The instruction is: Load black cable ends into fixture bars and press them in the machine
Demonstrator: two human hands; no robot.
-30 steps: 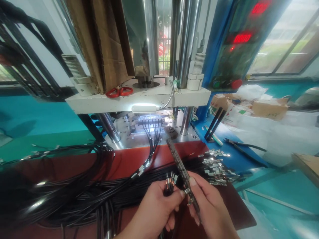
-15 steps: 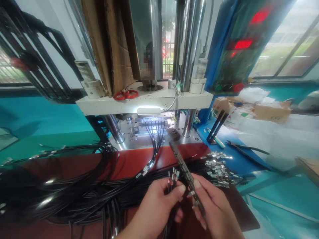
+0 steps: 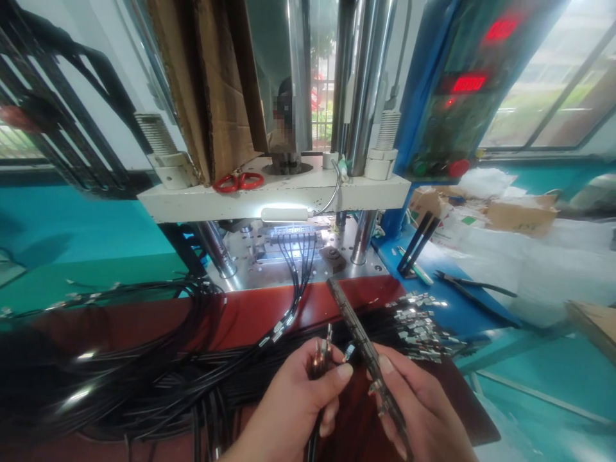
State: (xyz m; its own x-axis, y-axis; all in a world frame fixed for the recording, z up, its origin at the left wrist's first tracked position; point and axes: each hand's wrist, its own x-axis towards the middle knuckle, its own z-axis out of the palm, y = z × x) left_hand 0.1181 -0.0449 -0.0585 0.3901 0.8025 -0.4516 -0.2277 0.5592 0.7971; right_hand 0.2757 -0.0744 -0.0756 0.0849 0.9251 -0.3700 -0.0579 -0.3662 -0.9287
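Note:
My left hand [image 3: 302, 394] is closed around several black cables, their metal terminal ends [image 3: 323, 350] poking up above the fingers. One terminal [image 3: 349, 351] stands apart at the tip of my left thumb, close to the bar. In my right hand [image 3: 418, 404] is a long dark slotted metal bar [image 3: 356, 330], gripped near its lower end and slanting up to the left. Small metal terminals [image 3: 375, 389] sit along the bar's lower left edge. Behind, cables [image 3: 301, 279] run from a lit fixture [image 3: 291, 237] inside the press toward the table.
A large bundle of black cables [image 3: 158, 378] lies across the red-brown table [image 3: 262, 305], with clustered terminals [image 3: 418, 324] at its right end. Red-handled scissors [image 3: 238, 182] rest on the white press plate [image 3: 192, 204]. Pliers [image 3: 474, 282] lie on the blue surface at right.
My left hand has shifted slightly left and down, and one terminal now stands separate from the others at its thumb. The bar stays in my right hand, nearly in place.

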